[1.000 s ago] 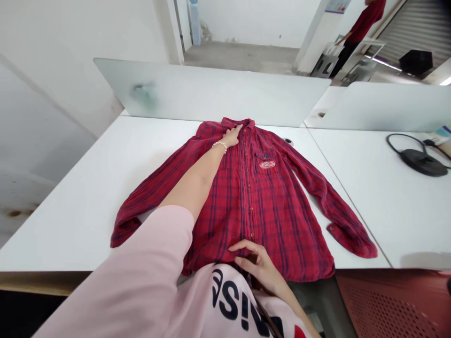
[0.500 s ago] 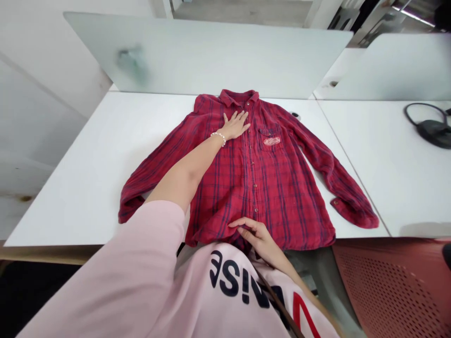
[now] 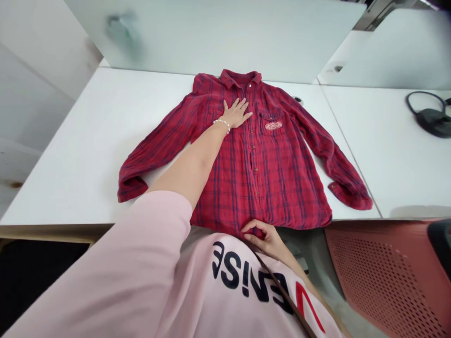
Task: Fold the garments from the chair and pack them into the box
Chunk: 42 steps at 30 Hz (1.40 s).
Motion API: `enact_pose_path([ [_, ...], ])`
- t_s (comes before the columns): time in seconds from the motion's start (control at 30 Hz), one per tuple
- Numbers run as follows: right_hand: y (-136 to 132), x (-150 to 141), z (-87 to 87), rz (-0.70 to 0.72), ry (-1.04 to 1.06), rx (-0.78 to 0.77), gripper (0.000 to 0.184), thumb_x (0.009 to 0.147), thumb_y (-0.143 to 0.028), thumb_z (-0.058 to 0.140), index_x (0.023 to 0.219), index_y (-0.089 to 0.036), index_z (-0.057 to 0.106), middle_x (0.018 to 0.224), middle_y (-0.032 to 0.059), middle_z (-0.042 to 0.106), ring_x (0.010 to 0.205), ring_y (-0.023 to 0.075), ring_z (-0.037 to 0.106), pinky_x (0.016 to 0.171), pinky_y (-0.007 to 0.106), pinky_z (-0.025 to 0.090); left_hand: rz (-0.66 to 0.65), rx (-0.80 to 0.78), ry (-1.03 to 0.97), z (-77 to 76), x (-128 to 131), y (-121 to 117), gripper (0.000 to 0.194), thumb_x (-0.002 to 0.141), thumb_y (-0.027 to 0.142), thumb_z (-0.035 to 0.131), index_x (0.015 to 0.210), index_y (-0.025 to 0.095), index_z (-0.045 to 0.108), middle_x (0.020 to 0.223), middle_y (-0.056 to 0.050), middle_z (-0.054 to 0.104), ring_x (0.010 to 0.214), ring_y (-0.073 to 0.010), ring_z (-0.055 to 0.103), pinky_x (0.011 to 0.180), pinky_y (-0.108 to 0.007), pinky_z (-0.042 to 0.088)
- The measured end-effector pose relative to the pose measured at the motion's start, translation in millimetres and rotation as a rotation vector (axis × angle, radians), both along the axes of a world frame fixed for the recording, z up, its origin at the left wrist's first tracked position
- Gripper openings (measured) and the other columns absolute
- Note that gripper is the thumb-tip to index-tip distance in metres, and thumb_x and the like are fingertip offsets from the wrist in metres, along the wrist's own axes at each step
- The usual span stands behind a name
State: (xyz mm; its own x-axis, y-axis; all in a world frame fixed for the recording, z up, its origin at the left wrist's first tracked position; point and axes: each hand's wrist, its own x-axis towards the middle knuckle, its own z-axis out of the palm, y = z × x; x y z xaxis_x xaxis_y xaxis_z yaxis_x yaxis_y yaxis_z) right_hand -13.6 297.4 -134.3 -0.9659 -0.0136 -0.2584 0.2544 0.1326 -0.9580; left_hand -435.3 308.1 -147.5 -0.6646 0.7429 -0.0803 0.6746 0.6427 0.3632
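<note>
A red and navy plaid button-up shirt [image 3: 225,188] lies front side up on the white desk, collar at the far side and both sleeves spread outward. A patch sits on its chest pocket at the right. My left hand [image 3: 236,112], with a beaded bracelet at the wrist, rests flat on the upper chest beside the buttons, fingers spread. Down at the near hem, my right hand [image 3: 264,235] has thumb and forefinger closed on the edge of the fabric near the button strip. Its other fingers are curled and partly hidden.
A frosted partition [image 3: 225,42] stands behind the desk [image 3: 81,141]. On the adjoining desk at the right lies a black object with a loop [image 3: 435,119]. A red perforated chair [image 3: 384,272] is at the lower right.
The near hem, bunched at the left before, now lies flatter and straighter. My right hand has shifted slightly right along it. My left hand stays on the chest; the view has tilted down.
</note>
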Motion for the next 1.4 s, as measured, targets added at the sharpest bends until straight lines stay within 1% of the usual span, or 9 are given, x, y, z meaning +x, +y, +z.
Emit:
enact_pose_path([
  [0.23,19.0,35.6,-26.8,0.046,-0.174,0.189,0.026,0.084,-0.044,0.067,0.080,-0.019,0.073,0.079,0.0045,0.071,0.075,0.0200,0.068,0.069,0.031,0.055,0.009,0.051,-0.028,4.3,6.2,-5.4,0.069,0.097,0.057,0.025,0.160,0.029,0.024,0.167,0.002,0.017,0.156,-0.0261,0.005,0.125,-0.059,-0.002],
  [0.33,32.1,44.6,-10.2,0.050,-0.169,0.231,0.025,0.085,-0.041,0.066,0.073,-0.019,0.070,0.075,0.0040,0.068,0.074,0.0198,0.067,0.066,0.030,0.054,0.028,0.071,-0.026,11.7,14.1,-7.4,0.071,0.095,0.059,0.024,0.160,0.031,0.019,0.167,0.007,0.013,0.157,-0.0220,-0.002,0.126,-0.054,-0.006],
  [0.47,40.5,30.8,33.2,0.050,0.003,0.293,0.020,0.091,-0.036,0.064,0.082,-0.018,0.068,0.078,0.0040,0.066,0.072,0.0165,0.063,0.064,0.027,0.052,0.017,0.093,-0.037,26.6,30.5,-14.8,0.071,0.094,0.057,0.026,0.161,0.036,0.011,0.166,0.012,0.015,0.156,-0.0165,-0.005,0.129,-0.046,-0.005],
  [0.6,11.8,-16.7,55.3,0.147,0.328,0.355,0.016,0.099,-0.025,0.054,0.094,-0.018,0.067,0.092,0.0060,0.066,0.086,0.0155,0.064,0.078,0.028,0.053,-0.009,0.072,-0.040,34.3,43.1,-34.9,0.067,0.095,0.052,0.030,0.159,0.038,0.016,0.163,0.008,0.029,0.156,-0.0207,0.006,0.129,-0.048,0.001],
  [0.83,-60.8,-80.0,45.4,0.790,0.569,0.822,0.032,0.102,-0.008,0.032,0.113,-0.015,0.061,0.102,0.0107,0.060,0.090,0.0182,0.057,0.079,0.032,0.047,-0.124,-0.020,0.050,12.8,38.4,-64.6,0.055,0.095,0.043,0.037,0.149,0.033,0.042,0.163,0.002,0.030,0.153,-0.0262,0.021,0.127,-0.058,0.011],
  [1.03,-66.9,-88.2,28.2,0.715,0.531,1.143,0.023,0.095,-0.003,0.042,0.112,-0.013,0.056,0.099,0.0120,0.058,0.088,0.0226,0.054,0.070,0.032,0.041,-0.019,0.054,0.007,-2.7,45.5,-64.1,0.057,0.097,0.044,0.027,0.153,0.035,0.035,0.165,0.008,0.023,0.156,-0.0179,0.004,0.129,-0.048,0.000],
  [1.1,-63.7,-91.0,23.8,0.690,0.502,1.112,0.016,0.095,-0.006,0.047,0.106,-0.013,0.056,0.095,0.0110,0.059,0.086,0.0219,0.055,0.070,0.031,0.039,0.012,0.046,-0.056,-1.1,48.2,-64.6,0.058,0.097,0.048,0.026,0.154,0.041,0.030,0.164,0.016,0.022,0.156,-0.0139,-0.003,0.130,-0.044,0.000],
  [1.2,-55.5,-97.5,21.8,0.660,0.412,0.896,0.006,0.092,-0.011,0.058,0.096,-0.015,0.056,0.090,0.0069,0.060,0.079,0.0171,0.054,0.065,0.027,0.035,0.033,0.019,-0.124,3.8,50.4,-66.1,0.061,0.096,0.051,0.025,0.156,0.045,0.021,0.163,0.022,0.019,0.155,-0.0120,-0.008,0.130,-0.042,-0.003],
  [1.4,-32.6,-109.4,38.0,0.413,0.196,0.077,0.016,0.090,-0.026,0.061,0.084,-0.018,0.049,0.071,-0.0043,0.051,0.060,0.0078,0.045,0.060,0.020,0.037,0.049,0.012,-0.152,6.3,51.6,-66.8,0.064,0.094,0.053,0.024,0.157,0.045,0.016,0.162,0.024,0.017,0.155,-0.0116,-0.011,0.129,-0.039,-0.008],
])
